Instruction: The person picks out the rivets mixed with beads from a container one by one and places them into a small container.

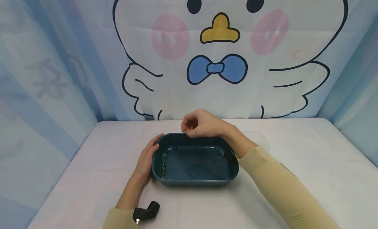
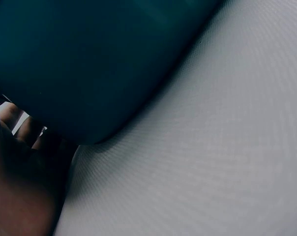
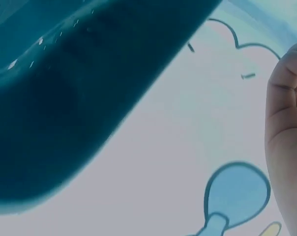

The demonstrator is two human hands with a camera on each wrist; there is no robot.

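Note:
A dark blue-green rectangular basin (image 1: 195,182) with rounded corners stands on the table. Several small glass marbles (image 1: 163,166), green, blue and reddish, lie inside along its left side and far left corner. My left hand (image 1: 144,161) holds the basin's left end, thumb at the rim and fingers along the outer wall; the left wrist view shows those fingers (image 2: 28,130) beside the wall. Above the far rim, my right hand (image 1: 203,124) pinches a small shiny marble (image 1: 184,131), mostly hidden by the fingertips. In the right wrist view only part of that hand (image 3: 288,118) shows.
A pale cloth covers the table (image 1: 295,176). Behind it hangs a curtain (image 1: 218,97) with a cartoon bird, and blue curtains close off both sides. A black wrist camera mount (image 1: 146,212) sticks out from the left sleeve, near the table.

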